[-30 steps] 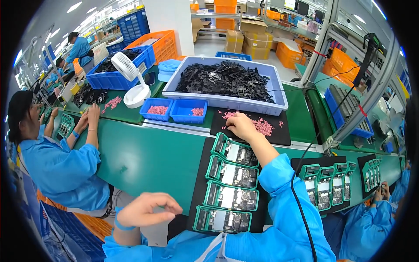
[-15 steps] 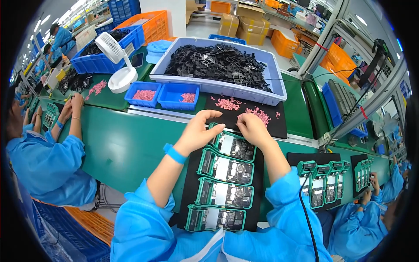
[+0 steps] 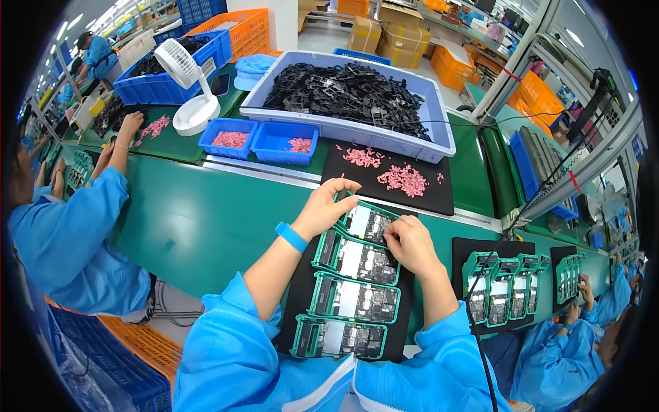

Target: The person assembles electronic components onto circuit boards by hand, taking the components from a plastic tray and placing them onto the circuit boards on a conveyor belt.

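Note:
Four-sided green holders (image 3: 357, 296), each with a phone-sized circuit board and a pale panel, lie in a column on a black mat (image 3: 295, 309) before me. My left hand (image 3: 326, 209) grips the upper left corner of the farthest holder between thumb and fingers. Over the right part of that holder's circuit board (image 3: 368, 223), my right hand (image 3: 414, 246) has its fingertips pinched together. Whatever they hold is hidden or too small to make out. Beyond the hands, small pink pieces (image 3: 403, 180) lie in loose piles on a second black mat (image 3: 436, 196).
Two small blue trays (image 3: 285, 156) hold pink pieces. A large pale-blue bin (image 3: 439, 137) of black parts stands behind, beside a white fan (image 3: 195, 115). More holders (image 3: 504, 288) lie to the right, near a black cable (image 3: 480, 343). Co-workers sit at both sides.
My right hand has moved from the pink pile back toward me, onto the farthest circuit board. My left hand stays at that holder's corner. The left co-worker's hand has reached farther out.

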`<state>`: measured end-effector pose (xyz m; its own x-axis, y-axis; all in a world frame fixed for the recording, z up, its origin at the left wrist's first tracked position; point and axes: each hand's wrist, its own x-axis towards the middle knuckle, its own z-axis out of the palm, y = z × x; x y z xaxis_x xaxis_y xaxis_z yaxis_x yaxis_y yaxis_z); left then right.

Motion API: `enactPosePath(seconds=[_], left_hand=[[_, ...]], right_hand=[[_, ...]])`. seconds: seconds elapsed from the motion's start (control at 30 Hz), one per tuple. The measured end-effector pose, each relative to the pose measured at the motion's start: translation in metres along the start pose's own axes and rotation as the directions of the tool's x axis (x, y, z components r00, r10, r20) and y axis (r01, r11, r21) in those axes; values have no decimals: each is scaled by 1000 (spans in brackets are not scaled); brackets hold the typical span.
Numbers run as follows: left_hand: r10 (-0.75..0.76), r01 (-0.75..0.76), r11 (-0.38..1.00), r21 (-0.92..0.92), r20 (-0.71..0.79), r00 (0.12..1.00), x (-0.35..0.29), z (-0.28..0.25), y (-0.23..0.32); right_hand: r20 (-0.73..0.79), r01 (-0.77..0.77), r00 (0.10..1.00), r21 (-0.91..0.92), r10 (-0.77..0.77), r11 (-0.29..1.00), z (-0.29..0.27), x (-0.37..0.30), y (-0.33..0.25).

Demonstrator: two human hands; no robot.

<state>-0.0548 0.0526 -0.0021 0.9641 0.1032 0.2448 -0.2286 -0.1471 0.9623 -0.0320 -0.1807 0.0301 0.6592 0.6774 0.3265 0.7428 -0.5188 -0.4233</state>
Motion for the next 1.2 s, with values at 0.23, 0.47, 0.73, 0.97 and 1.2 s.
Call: enactPosePath(seconds=[0.23, 0.47, 0.73, 0.97, 1.2], left_hand=[[-9, 9, 1000, 23, 0, 1000, -3, -5, 0], [19, -19, 999, 36, 4, 1000, -1, -2, -3], [-42, 42, 999, -8, 17, 999, 2, -1, -5], [115, -101, 932, 348, -19, 993, -3, -12, 3], [284, -372, 798, 474, 249, 926, -39, -34, 158]], right_hand=[[28, 70, 997, -70, -68, 995, 1, 6, -3], [28, 72, 997, -91, -70, 993, 1, 7, -3], [-151, 98, 982, -96, -112, 991, 2, -24, 2], [-280, 65, 959, 71, -42, 995, 8, -17, 28], [-364, -351, 846, 169, 389, 921, -2, 25, 89]])
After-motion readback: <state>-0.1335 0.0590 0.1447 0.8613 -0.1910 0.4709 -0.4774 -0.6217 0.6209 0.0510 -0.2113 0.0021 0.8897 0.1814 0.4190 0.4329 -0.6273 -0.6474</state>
